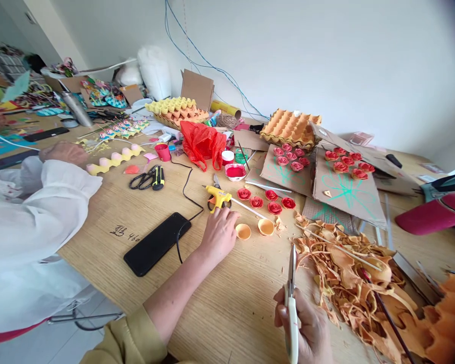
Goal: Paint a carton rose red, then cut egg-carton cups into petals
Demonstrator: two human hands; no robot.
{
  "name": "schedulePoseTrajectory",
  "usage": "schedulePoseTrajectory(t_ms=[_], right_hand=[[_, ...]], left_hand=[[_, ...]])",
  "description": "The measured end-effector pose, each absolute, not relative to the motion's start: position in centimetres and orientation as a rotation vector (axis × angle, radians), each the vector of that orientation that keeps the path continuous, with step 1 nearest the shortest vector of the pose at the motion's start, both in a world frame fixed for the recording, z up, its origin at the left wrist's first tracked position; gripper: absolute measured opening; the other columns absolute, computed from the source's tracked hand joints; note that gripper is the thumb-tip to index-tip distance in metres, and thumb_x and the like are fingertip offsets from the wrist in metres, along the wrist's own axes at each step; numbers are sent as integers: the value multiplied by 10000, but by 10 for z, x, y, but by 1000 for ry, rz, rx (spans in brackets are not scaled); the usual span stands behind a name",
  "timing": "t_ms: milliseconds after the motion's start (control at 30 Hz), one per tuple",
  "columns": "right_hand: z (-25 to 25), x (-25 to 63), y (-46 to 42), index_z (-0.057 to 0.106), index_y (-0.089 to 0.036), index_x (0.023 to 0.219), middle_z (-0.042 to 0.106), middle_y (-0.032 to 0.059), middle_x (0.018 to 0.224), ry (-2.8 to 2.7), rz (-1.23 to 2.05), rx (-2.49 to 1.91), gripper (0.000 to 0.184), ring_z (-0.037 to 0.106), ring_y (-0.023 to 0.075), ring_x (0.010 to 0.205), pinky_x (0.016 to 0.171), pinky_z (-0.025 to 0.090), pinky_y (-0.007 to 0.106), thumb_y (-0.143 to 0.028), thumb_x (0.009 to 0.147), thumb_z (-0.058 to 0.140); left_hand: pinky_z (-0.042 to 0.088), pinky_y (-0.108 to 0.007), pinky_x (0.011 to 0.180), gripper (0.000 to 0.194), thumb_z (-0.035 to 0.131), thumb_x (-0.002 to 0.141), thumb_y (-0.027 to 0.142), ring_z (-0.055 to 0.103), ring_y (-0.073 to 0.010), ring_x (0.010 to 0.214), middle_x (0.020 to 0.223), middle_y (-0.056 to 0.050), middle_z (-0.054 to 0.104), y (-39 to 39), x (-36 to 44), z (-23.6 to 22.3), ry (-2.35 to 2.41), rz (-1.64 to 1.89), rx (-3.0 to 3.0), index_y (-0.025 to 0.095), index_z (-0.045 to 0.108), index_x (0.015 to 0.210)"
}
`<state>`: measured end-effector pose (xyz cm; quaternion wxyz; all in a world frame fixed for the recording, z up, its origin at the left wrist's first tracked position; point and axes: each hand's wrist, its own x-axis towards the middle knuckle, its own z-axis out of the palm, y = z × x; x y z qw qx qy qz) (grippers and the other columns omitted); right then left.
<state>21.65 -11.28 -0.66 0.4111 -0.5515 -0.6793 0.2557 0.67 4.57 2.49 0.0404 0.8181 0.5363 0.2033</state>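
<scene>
My left hand (220, 231) reaches over the table, palm down, its fingers loosely bent and apart with nothing visible in them. Just right of its fingertips stand two small orange pulp cups, a nearer cup (243, 232) and a larger cup (266, 227). A yellow glue gun (218, 196) lies just beyond the hand, partly over another pair of scissors (216, 180). Closed around white-handled scissors (292, 308), my right hand (311, 323) holds them with blades up and nearly together. Several red paper roses (256, 202) lie beyond the cups.
Orange pulp scraps (349, 268) heap at right. Cardboard sheets (347, 189) carry more roses. A black phone (157, 244) and cord lie left. Red paint (235, 172), a red plastic bag (202, 144) and egg trays (290, 129) stand behind. A co-worker's white sleeve (56, 202) reaches in at left.
</scene>
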Motion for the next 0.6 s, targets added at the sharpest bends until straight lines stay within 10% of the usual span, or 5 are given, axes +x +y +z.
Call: schedulePoseTrajectory(t_ms=[200, 600], right_hand=[[-9, 217, -111, 609, -214, 831, 611, -15, 602, -1721, 671, -1390, 248, 549, 125, 493, 470, 430, 214, -381, 966, 485], [-9, 218, -114, 596, -218, 838, 596, -22, 606, -1736, 691, -1390, 247, 541, 124, 504, 482, 424, 212, -392, 974, 485]], left_hand=[[406, -464, 996, 403, 651, 894, 298, 511, -307, 1191, 1300, -107, 609, 41, 10, 23, 1377, 580, 2546, 199, 572, 1276], [407, -440, 942, 352, 653, 904, 274, 545, -296, 1114, 1213, -121, 620, 37, 14, 25, 1376, 381, 2626, 159, 596, 1233]])
